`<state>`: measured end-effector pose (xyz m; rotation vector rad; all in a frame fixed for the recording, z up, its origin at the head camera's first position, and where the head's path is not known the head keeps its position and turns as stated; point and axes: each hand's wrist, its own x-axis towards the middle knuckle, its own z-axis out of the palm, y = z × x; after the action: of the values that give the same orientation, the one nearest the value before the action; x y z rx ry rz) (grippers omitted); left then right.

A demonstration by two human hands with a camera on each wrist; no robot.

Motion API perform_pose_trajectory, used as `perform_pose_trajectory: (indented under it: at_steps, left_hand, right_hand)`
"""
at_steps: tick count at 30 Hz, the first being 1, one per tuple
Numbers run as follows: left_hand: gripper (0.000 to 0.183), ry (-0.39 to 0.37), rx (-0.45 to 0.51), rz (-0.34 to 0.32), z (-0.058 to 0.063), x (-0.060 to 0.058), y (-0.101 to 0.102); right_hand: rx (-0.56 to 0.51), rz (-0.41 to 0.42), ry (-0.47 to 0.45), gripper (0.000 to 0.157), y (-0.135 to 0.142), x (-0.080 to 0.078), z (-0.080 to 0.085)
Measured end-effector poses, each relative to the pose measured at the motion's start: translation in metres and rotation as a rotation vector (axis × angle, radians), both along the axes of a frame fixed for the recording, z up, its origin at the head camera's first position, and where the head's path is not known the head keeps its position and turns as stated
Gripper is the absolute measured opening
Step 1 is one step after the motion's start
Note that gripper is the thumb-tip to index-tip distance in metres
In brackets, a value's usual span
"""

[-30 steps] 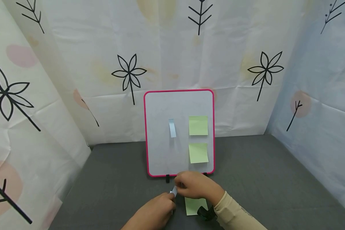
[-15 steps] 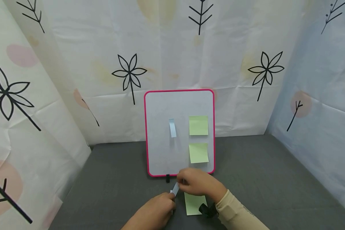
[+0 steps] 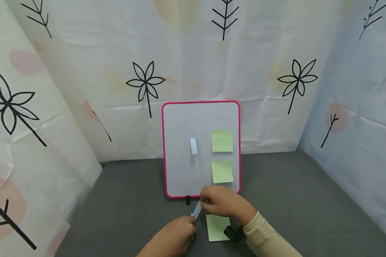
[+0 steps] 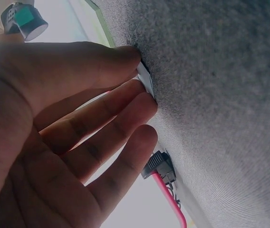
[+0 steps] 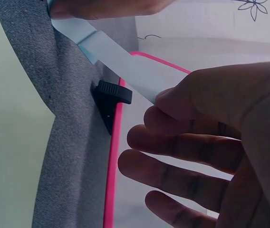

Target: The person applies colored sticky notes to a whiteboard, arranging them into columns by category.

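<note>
In the head view my left hand point(image 3: 175, 233) is low at the middle, its thumb and fingers pinching the lower end of a pale blue paper strip point(image 3: 197, 210), like a sticky-note tab. A white edge point(image 4: 146, 80) of paper shows between that thumb and fingers, close over the table. My right hand point(image 3: 226, 203) pinches the strip's other end between thumb and index finger. Stretched between both hands, the strip point(image 5: 125, 64) has a crease and a small blue flap near the left-hand end. The right hand's other fingers are loosely spread.
Behind the hands stands a pink-framed whiteboard point(image 3: 180, 171) on black clip feet point(image 3: 188, 200). It bears one blue strip point(image 3: 193, 144) and two green sticky notes, upper point(image 3: 222, 141) and lower point(image 3: 222, 171). Another green note point(image 3: 216, 230) lies on the grey table point(image 3: 132, 200), beneath the right wrist.
My right hand has moved slightly up and to the right, away from the left hand. More of the blue strip shows between them. The left hand has hardly moved.
</note>
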<state>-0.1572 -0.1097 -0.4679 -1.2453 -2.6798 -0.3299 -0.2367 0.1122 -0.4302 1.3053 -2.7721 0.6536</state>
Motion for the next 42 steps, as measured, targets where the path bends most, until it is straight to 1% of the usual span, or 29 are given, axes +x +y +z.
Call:
perform_pose_trajectory:
  at_steps: [5,9,19,27,34,38,42]
  left_hand:
    - [0.041,0.046,0.027,-0.007,-0.001,0.001,-0.001]
    - [0.042,0.076,0.050,-0.019,-0.001,0.001,-0.001]
    - [0.042,0.077,0.054,-0.029,0.000,0.001,-0.002]
    - [0.041,0.046,0.044,-0.040,0.002,0.000,-0.002]
    - [0.041,0.071,0.057,-0.053,0.002,0.000,-0.002]
    - [0.041,0.055,0.059,-0.051,0.003,0.000,-0.002]
    - [0.041,0.061,0.063,-0.057,0.003,0.000,-0.002]
  right_hand:
    - [-0.021,0.009,0.006,0.023,0.002,-0.001,0.002]
    - [-0.026,0.005,-0.006,0.024,0.003,-0.002,0.004]
    - [-0.034,-0.023,-0.026,0.016,0.006,-0.001,0.008]
    - [-0.041,-0.018,0.015,0.017,0.009,-0.002,0.008]
    - [-0.046,-0.013,0.036,0.020,0.010,-0.001,0.009]
    - [-0.046,-0.012,0.045,0.021,0.011,-0.001,0.010]
    - [-0.046,-0.014,0.043,0.020,0.012,0.000,0.012]
